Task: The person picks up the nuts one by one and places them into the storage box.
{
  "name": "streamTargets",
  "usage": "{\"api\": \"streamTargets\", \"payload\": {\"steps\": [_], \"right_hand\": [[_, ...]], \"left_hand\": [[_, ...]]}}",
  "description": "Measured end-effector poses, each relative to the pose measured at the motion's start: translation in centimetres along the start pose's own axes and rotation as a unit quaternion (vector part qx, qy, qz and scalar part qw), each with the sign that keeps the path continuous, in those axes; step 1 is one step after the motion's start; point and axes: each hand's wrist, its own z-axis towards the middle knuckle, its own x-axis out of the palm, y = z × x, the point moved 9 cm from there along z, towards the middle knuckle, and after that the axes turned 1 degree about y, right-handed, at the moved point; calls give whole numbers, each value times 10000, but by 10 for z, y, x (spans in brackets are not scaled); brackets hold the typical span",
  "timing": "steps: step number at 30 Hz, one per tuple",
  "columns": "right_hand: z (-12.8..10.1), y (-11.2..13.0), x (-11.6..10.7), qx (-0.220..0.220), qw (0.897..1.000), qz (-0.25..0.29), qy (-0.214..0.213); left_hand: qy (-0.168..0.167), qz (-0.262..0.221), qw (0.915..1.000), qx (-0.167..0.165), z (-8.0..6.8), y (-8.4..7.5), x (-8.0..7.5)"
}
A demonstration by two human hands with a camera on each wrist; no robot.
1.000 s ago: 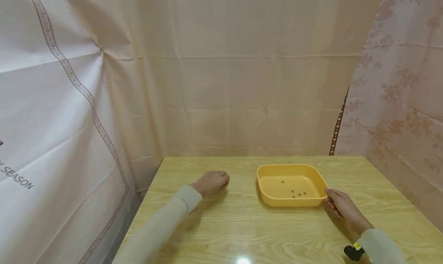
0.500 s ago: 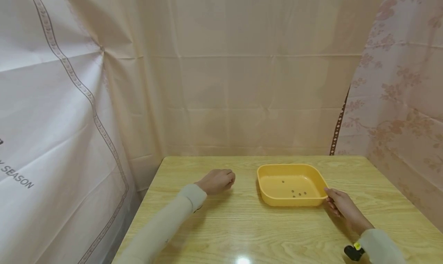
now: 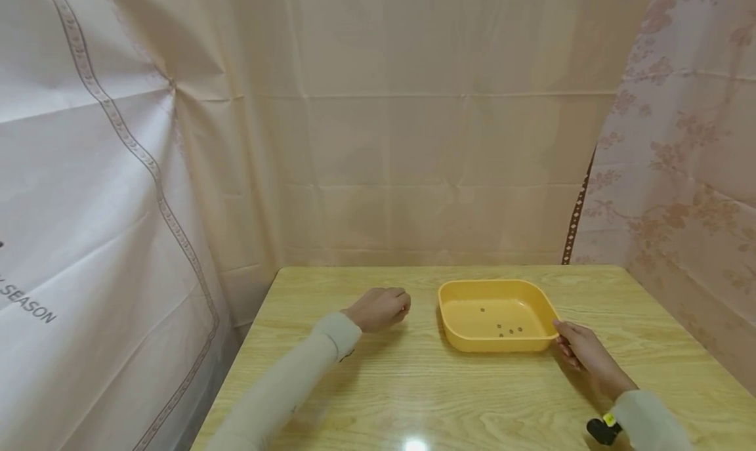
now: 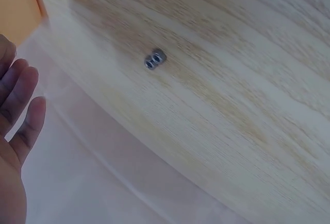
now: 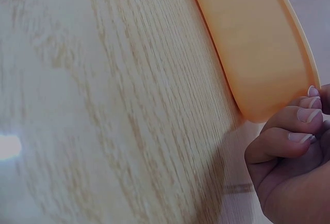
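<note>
A yellow tray (image 3: 455, 336) stands on the wooden table (image 3: 413, 392) with several small dark pieces lying in it. My right hand (image 3: 579, 351) is at its near right corner, and the right wrist view shows the curled fingers (image 5: 289, 131) against the tray (image 5: 258, 44) wall under the rim. My left hand (image 3: 380, 308) hovers left of the tray, knuckles up and fingers curled under. In the left wrist view three of its fingers (image 4: 20, 105) show, loosely extended, while thumb and forefinger are hidden. Two small metal nuts (image 4: 154, 59) lie together on the table beyond them, near the tray (image 4: 15, 0).
Pale curtains close the table in at the back, left and right. A small black device (image 3: 602, 431) sits at my right wrist. The table's left edge runs close under my left forearm.
My left hand has slid to the right, closer to the tray. The right hand and the tray have stayed put.
</note>
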Motion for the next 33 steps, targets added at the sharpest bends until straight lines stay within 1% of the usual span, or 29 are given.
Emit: {"api": "streamTargets", "payload": {"steps": [4,8,16,23,33], "right_hand": [[0,1,0,-46,9999,92,-15],[0,2,0,-83,9999,61,-22],[2,0,0,-25,10000,33,-51],[1,-1,0,-64,10000,-51,-50],[0,0,1,17,10000,61,-10]], "left_hand": [[31,-33,9999,96,4,-3,1],[71,-67,9999,108,7,-5,3],[87,-157,9997,180,15,-8,5],[-9,-135,9993,346,23,-14,4],[-119,-105,9992,366,31,-23,-2]]}}
